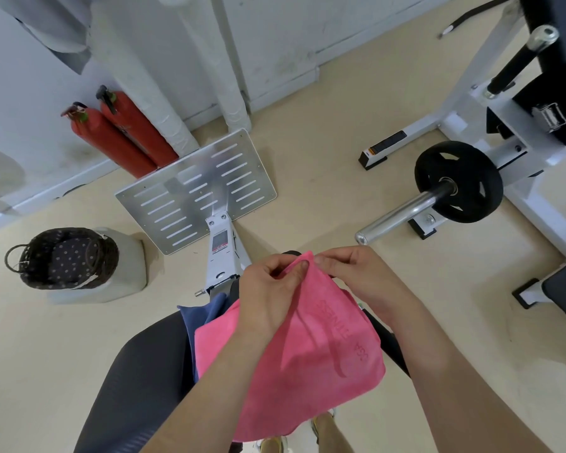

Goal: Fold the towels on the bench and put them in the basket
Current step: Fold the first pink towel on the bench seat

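A pink towel with printed lettering hangs in front of me, held up by its top corner. My left hand pinches that corner from the left, and my right hand pinches it from the right, fingertips almost touching. A dark blue towel lies under the pink one on the black bench, mostly hidden. The dark woven basket with a dotted lining stands on a grey block on the floor at far left, well away from both hands.
A slotted metal footplate on a white frame stands just ahead. Two red fire extinguishers lean at the wall. A barbell sleeve with a black weight plate juts in from the right. My leg in black leggings is below left.
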The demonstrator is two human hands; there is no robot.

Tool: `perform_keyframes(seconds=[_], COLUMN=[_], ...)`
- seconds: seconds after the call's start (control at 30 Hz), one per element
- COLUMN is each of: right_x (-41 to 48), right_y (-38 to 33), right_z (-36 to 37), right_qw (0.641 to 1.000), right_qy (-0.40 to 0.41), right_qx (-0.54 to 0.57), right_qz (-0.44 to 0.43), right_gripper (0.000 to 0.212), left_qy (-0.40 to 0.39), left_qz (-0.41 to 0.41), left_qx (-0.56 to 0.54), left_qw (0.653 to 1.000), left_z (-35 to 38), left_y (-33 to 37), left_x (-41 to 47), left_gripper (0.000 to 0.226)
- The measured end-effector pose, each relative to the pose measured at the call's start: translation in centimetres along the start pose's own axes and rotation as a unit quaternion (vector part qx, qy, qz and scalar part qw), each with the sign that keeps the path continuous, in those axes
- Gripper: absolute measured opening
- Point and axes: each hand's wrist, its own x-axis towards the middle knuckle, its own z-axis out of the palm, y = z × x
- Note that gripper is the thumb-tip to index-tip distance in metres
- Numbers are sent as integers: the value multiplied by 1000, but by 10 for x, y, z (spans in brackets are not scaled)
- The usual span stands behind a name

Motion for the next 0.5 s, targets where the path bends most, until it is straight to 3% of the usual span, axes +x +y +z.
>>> perform_keyframes(seconds=[0.2,0.3,0.37,0.5], right_x=[-4,-5,-8,-16], right_y=[-2,-6,-12,-28], right_z=[7,1,-6,-16], right_qw=[998,996,992,985], right_qy=[43,64,84,111], right_qx=[5,-47,-76,-112], right_qz=[-36,-48,-59,-64], right_gripper=[9,9,12,15], left_qy=[-15,-47,-95,-162], left_qz=[21,18,24,-10], left_qx=[23,114,235,473], left_qw=[999,992,967,866], left_z=[-1,-21,-49,-112], left_y=[3,-4,-14,-36], left_x=[-3,-5,-9,-28], left_gripper=[19,9,10,29])
